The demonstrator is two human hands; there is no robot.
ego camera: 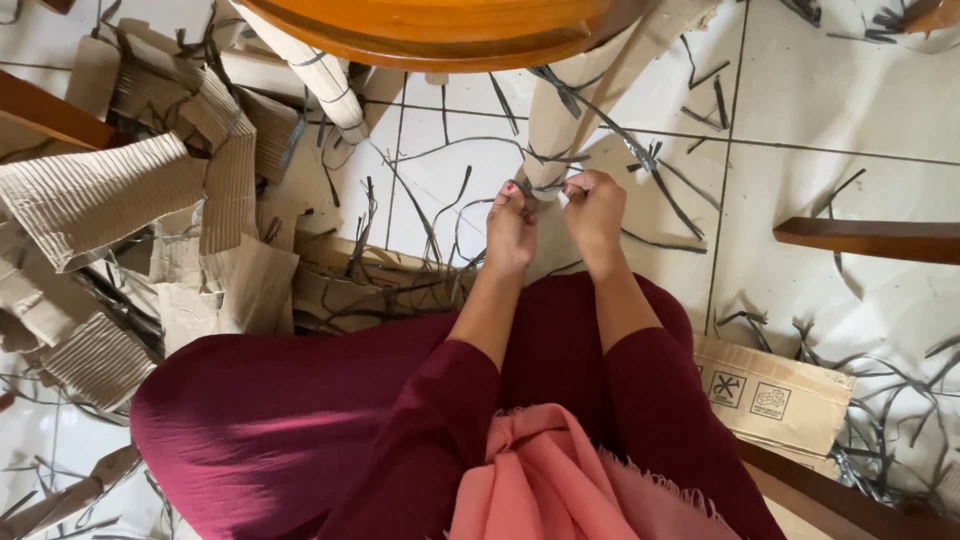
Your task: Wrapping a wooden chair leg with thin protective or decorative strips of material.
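White tiled floor strewn with torn brown corrugated cardboard (100, 190) and dark strips
Left hand (510, 232) and right hand (594, 208), frame centre, pinch a thin dark plastic strap (548, 186) around the cardboard-wrapped wooden leg (560, 120); steady tension seems wise

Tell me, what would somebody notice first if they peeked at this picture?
First, the two hands in the middle: the left hand and right hand pinch a dark strap around a cardboard-wrapped furniture leg. Next, the heap of torn corrugated cardboard on the left. Thin dark strap scraps lie scattered over the white tiled floor, thickest at lower right.
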